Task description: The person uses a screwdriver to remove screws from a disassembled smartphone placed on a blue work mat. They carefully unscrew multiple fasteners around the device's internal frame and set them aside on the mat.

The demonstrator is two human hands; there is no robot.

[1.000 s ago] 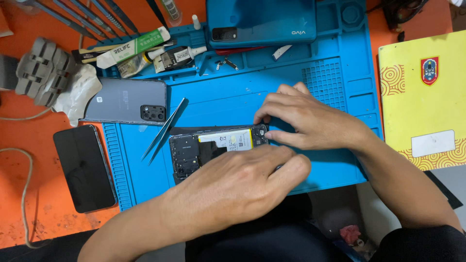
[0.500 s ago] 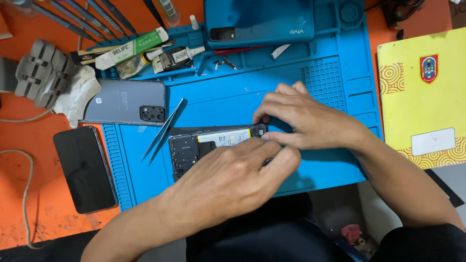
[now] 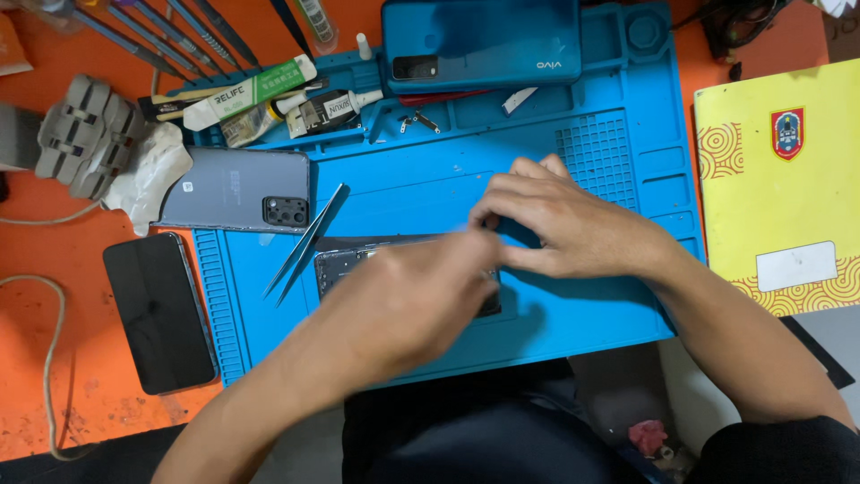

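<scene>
While your left hand (image 3: pixel 408 305) lies blurred across the opened phone (image 3: pixel 345 263), covering most of it, your right hand (image 3: pixel 560 224) rests just beside it with its fingers curled down onto the phone's right end. Your two hands meet over the device, fingertips close together, but whether either pinches a part of it you cannot tell from this view, since the left hand hides the spot. The opened phone lies near the middle of the blue repair mat (image 3: pixel 430 184), towards its front edge, with only its left end and dark inner parts showing. Just to its left, metal tweezers (image 3: pixel 305 240) lie slantwise on the mat, their tips pointing at the front left corner. Beyond them, a grey phone back cover (image 3: pixel 224 188) with a camera block rests across the mat's left edge, touching a crumpled white cloth (image 3: pixel 152 175) on the orange tabletop (image 3: pixel 54 358). A black phone (image 3: pixel 159 309) lies face up on the tabletop, just off the mat's left edge. At the mat's far edge sits a teal phone (image 3: pixel 479 40), back up, and to its left lie glue tubes (image 3: pixel 296 112) and a green-and-white box (image 3: pixel 251 90). A yellow book (image 3: pixel 775 170) lies near the tabletop's right edge, well apart from your hands.
</scene>
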